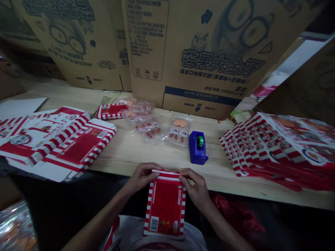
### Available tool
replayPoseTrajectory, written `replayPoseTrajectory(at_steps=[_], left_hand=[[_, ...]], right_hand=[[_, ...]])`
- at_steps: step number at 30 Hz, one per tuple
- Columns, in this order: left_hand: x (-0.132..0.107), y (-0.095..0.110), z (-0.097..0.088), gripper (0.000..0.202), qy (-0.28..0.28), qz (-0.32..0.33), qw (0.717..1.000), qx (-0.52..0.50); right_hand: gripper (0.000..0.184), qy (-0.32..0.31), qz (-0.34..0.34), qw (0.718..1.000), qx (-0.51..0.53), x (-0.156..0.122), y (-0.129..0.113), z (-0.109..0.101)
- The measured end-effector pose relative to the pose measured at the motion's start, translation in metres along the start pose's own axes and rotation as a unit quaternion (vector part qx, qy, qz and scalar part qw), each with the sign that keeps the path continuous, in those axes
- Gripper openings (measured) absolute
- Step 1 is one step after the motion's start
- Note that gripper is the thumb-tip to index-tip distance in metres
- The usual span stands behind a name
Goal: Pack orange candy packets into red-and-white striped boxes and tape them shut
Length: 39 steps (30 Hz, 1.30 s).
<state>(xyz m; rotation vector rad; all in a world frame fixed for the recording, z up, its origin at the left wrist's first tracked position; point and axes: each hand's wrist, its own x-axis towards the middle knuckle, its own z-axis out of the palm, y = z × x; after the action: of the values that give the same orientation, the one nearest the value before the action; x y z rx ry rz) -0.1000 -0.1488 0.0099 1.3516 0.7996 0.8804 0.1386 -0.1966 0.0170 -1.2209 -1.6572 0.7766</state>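
Observation:
A red box with red-and-white striped edges (165, 205) stands between my hands at the table's front edge, its barcode low on the side facing me. My left hand (143, 177) pinches its upper left corner, thumb in front. At the upper right corner, my right hand (194, 184) grips the same box in a like way. The fingers behind the box are partly hidden. Just beyond lie a blue tape dispenser (198, 148) with a green roll and several clear packets of candy (178, 131).
Flattened red-and-white cartons (81, 148) are piled at the left; a leaning stack of striped boxes (277, 146) stands at the right. Large cardboard boxes (183, 42) line the back of the wooden table (117, 157). Another small red box (111, 111) lies beside the packets.

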Motion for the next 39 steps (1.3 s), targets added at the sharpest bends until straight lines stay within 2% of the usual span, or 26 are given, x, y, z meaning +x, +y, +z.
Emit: replayPoseTrajectory(at_steps=[3,6,8,10,12,14,17,21,25,29,35,39], left_hand=[[-0.004,-0.013,0.013,0.017,0.055,0.002,0.998,-0.024],[0.000,-0.019,0.018,0.018,0.059,0.010,0.998,-0.001],[0.004,-0.022,0.017,0.020,0.057,0.021,0.998,0.016],[0.008,-0.025,0.016,0.021,0.052,0.030,0.998,0.032],[0.009,-0.026,0.015,0.022,0.048,0.037,0.997,0.047],[0.009,-0.027,0.016,0.021,0.049,0.045,0.996,0.063],[0.009,-0.028,0.018,0.015,0.042,0.061,0.994,0.083],[0.009,-0.030,0.021,0.014,0.044,0.073,0.993,0.081],[0.007,-0.029,0.022,0.010,0.040,0.062,0.995,0.068],[0.008,-0.026,0.024,0.012,0.051,0.040,0.996,0.059],[0.012,-0.024,0.029,0.013,0.052,0.020,0.997,0.056],[0.012,-0.019,0.032,0.014,0.048,0.026,0.997,0.062]], right_hand=[[0.011,0.030,0.012,0.999,-0.007,-0.013,0.002,0.009],[0.011,0.008,0.029,1.000,-0.001,-0.017,0.002,0.009],[0.012,0.007,0.033,0.999,-0.001,-0.013,0.005,0.000],[0.011,0.091,0.036,0.995,-0.021,-0.004,0.011,-0.015],[0.013,0.227,0.059,0.971,-0.053,0.010,0.020,-0.034],[0.019,0.299,0.110,0.946,-0.067,0.025,0.032,-0.051],[0.024,0.291,0.162,0.942,-0.052,0.042,0.052,-0.061],[0.022,0.325,0.167,0.931,-0.014,0.051,0.070,-0.049],[0.024,0.392,0.151,0.907,0.034,0.043,0.066,-0.031],[0.023,0.427,0.145,0.889,0.076,0.023,0.057,-0.021],[0.025,0.422,0.184,0.881,0.111,0.007,0.076,-0.014],[0.030,0.375,0.196,0.896,0.131,-0.001,0.075,-0.019]])
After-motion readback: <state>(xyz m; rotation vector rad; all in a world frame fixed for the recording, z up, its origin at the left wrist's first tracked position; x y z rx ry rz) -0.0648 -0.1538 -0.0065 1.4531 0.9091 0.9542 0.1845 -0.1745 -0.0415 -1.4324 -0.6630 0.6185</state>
